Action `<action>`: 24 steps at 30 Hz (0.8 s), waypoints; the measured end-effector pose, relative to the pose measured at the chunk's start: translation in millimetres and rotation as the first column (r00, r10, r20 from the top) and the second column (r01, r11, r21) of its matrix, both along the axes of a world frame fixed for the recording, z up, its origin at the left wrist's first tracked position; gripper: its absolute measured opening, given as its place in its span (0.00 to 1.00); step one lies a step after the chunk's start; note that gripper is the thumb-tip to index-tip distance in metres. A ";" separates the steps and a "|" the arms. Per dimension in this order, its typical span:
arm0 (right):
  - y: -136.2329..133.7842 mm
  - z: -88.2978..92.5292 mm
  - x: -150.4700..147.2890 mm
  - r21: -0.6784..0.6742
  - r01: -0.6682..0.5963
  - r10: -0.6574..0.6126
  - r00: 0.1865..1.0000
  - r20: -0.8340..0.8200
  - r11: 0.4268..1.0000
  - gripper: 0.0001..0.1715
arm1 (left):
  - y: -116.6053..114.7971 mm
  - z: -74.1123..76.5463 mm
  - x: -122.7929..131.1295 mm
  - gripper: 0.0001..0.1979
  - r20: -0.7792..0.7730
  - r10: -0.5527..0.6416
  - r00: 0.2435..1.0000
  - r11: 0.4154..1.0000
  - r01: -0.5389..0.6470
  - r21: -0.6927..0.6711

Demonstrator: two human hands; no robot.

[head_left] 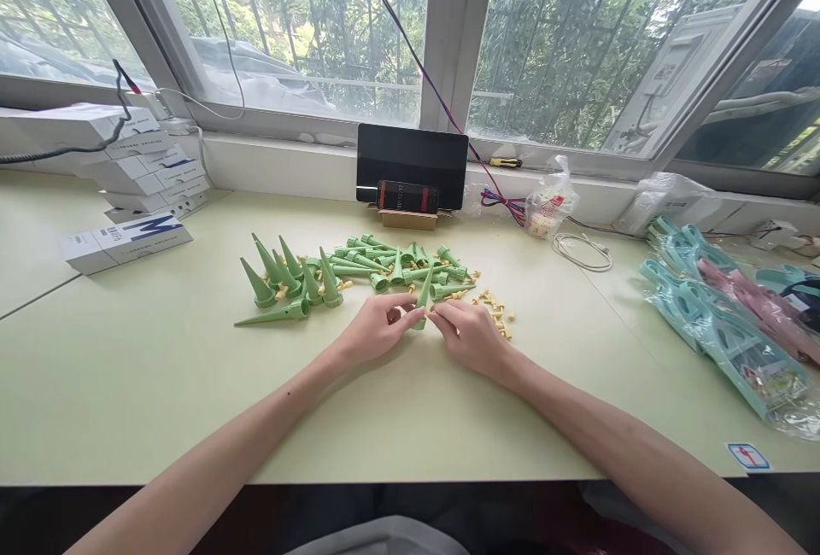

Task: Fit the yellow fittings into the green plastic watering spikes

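Observation:
My left hand [377, 326] and my right hand [469, 333] meet at the middle of the pale green table [128, 367], both closed on one green cone spike [423, 297] that points up and away. My right fingers pinch at its wide lower end, where a small yellow piece may sit; I cannot make it out. Behind the hands lies a pile of loose green spikes [390, 263]. Several spikes [288, 277] stand upright at the left of the pile, and one lies flat [272, 313]. Small yellow parts [494, 309] are scattered right of my right hand.
A dark tablet [412, 164] leans on a stand at the window sill, with a phone [407, 196] in front. White boxes [128, 175] are stacked at the far left. Packets in teal and pink [730, 316] lie at the right, near a white cable [582, 251] and a plastic bag [549, 201].

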State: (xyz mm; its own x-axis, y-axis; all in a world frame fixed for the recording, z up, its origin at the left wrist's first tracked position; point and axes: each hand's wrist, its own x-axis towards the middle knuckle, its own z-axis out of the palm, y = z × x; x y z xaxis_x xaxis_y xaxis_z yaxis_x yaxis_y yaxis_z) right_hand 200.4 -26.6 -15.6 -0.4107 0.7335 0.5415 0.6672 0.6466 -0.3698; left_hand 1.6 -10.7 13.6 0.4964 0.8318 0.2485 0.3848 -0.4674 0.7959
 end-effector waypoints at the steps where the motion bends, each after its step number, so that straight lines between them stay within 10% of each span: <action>1: 0.3 -0.4 0.3 0.000 0.000 0.000 1.000 -0.002 1.000 0.18 | -0.3 0.8 0.0 0.20 -0.006 -0.003 1.000 1.000 0.003 0.002; 24: 2.7 -1.2 1.7 -0.063 0.031 -0.034 0.998 -0.051 0.998 0.16 | -1.3 3.3 -2.2 0.18 -0.048 0.023 0.999 1.000 -0.023 0.001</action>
